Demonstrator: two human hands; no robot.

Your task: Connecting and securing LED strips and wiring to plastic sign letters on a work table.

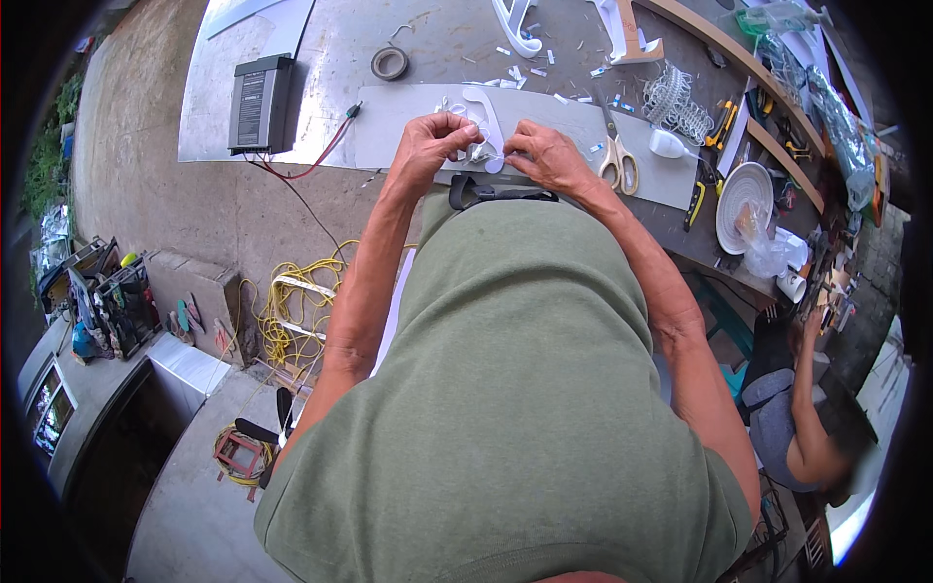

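My left hand is closed, thumb and index finger pinched on a thin white wire. Across from it, my right hand also pinches with its fingertips at the wire's other side. The short span of wire runs between them, just above the table's near edge. A white curved piece lies flat on the grey sheet between and behind my hands. Small white bits sit under the left fingers, too small to make out. Scissors with beige handles lie right of my right hand.
A dark power supply box with red and black leads stands at left, near a tape roll. To the right are a tangled string of white modules, a white bottle and a round plate. Another person works at far right.
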